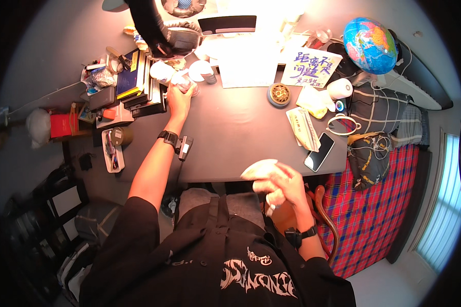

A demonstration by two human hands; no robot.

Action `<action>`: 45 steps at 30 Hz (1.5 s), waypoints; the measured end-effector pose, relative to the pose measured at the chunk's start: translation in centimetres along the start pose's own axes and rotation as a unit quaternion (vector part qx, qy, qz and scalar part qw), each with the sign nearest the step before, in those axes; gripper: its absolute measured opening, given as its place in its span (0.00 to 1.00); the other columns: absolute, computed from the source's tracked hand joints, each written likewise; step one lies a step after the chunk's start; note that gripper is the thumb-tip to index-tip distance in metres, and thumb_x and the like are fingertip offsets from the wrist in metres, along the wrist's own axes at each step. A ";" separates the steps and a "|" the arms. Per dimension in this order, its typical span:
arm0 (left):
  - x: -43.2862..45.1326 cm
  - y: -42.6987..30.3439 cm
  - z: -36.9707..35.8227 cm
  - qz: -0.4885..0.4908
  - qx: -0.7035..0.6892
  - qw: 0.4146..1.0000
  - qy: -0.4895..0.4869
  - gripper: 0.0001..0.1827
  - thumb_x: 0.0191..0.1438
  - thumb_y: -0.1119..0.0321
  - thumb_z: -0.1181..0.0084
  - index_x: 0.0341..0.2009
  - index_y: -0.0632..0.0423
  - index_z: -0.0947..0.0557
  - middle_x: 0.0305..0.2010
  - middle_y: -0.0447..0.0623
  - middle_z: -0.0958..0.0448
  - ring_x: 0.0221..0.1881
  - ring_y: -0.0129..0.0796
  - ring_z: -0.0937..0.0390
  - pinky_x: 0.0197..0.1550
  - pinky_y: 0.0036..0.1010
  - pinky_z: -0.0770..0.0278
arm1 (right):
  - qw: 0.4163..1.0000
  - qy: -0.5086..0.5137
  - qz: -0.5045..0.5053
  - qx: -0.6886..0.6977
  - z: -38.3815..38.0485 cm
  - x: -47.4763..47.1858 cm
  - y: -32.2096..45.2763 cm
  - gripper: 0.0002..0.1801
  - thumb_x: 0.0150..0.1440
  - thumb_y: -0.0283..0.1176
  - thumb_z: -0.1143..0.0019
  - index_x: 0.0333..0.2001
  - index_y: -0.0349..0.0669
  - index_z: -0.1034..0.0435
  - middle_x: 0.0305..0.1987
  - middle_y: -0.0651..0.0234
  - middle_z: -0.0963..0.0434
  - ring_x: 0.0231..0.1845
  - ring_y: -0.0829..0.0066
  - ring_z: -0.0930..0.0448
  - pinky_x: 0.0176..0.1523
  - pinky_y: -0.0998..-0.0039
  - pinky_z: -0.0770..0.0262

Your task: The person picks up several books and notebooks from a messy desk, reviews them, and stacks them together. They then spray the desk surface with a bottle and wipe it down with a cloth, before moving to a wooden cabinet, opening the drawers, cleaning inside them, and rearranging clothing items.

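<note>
My left hand (179,100) reaches to the back left of the grey desk (230,134). Its fingers close around a small clear container (182,80). White round-topped containers (163,72) stand close beside it, and another white container (202,71) is just to the right. Over the desk's front edge, my right hand (286,186) is bent inward and blurred. Between its fingers is a pale, thin item (262,168), possibly a tissue or pad; blur hides exactly what it is. Another whitish bit shows below those fingers.
Stacked books (136,82) and a pen tray (113,151) line the left. Headphones (173,40) hang above. On the right are a lidded round pot (279,94), tissue pack (304,128), smartphone (319,152), oval mirror (344,124) and globe (370,45). A wooden chair arm (330,222) curves beside my right forearm.
</note>
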State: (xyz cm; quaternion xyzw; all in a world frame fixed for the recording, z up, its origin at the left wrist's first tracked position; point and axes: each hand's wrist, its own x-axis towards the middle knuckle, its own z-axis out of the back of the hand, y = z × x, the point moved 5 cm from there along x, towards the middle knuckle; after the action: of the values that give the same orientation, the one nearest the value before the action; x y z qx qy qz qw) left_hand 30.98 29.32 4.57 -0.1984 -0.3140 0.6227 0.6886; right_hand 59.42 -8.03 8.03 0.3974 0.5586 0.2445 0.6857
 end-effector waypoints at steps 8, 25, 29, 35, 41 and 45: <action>-13.3 1.7 9.6 0.122 -0.236 0.952 0.149 0.29 0.65 0.70 0.47 0.68 0.56 0.38 0.67 0.56 0.30 0.63 0.37 0.26 0.21 0.20 0.25 | 0.893 -0.277 0.223 -0.274 -4.2 8.2 -4.2 0.32 0.54 0.14 0.48 0.64 0.35 0.37 0.55 0.49 0.36 0.55 0.50 0.30 0.59 0.60 0.31; -35.5 41.5 31.0 0.599 -0.327 0.724 -0.101 0.15 0.64 0.59 0.49 0.52 0.53 0.26 0.49 0.48 0.25 0.42 0.37 0.26 0.43 0.34 0.26 | 0.915 0.022 0.292 -0.276 -33.0 11.8 -3.9 0.19 0.52 0.23 0.44 0.49 0.47 0.24 0.45 0.60 0.19 0.46 0.52 0.19 0.51 0.57 0.23; -33.7 48.9 30.3 0.605 -0.424 0.661 -0.132 0.16 0.65 0.56 0.51 0.50 0.53 0.27 0.49 0.49 0.25 0.44 0.40 0.27 0.46 0.33 0.27 | 0.861 0.027 0.398 -0.316 -34.5 5.7 -4.2 0.18 0.55 0.22 0.44 0.50 0.43 0.25 0.53 0.62 0.22 0.56 0.63 0.22 0.57 0.62 0.25; -29.0 53.1 26.8 0.650 -0.438 0.602 -0.152 0.20 0.67 0.50 0.58 0.50 0.52 0.25 0.53 0.45 0.25 0.52 0.38 0.27 0.53 0.31 0.29 | 0.837 -0.397 0.053 -0.373 -17.5 7.3 -8.3 0.22 0.59 0.27 0.51 0.57 0.34 0.29 0.53 0.43 0.22 0.53 0.44 0.22 0.53 0.55 0.26; -26.3 54.3 23.1 0.609 -0.319 0.666 -0.289 0.22 0.64 0.58 0.55 0.49 0.62 0.18 0.53 0.54 0.20 0.44 0.38 0.21 0.43 0.38 0.20 | 0.816 -0.474 0.050 -0.327 -22.9 10.7 -8.5 0.14 0.59 0.32 0.48 0.42 0.30 0.24 0.26 0.46 0.21 0.25 0.52 0.20 0.31 0.54 0.26; -28.2 59.4 26.2 0.591 -0.133 0.744 -0.282 0.20 0.62 0.62 0.52 0.45 0.65 0.16 0.46 0.56 0.17 0.39 0.41 0.19 0.42 0.38 0.19 | 0.914 -0.239 0.246 -0.217 -41.5 10.3 -2.7 0.23 0.64 0.24 0.53 0.63 0.36 0.33 0.63 0.49 0.28 0.63 0.51 0.26 0.64 0.63 0.30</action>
State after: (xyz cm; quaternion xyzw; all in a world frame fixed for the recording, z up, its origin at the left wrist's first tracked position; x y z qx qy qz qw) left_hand -31.19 7.14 -21.15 -0.2496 -0.3930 0.8845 0.0294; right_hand 21.88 9.78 -2.52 0.4106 0.1957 0.4186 0.7860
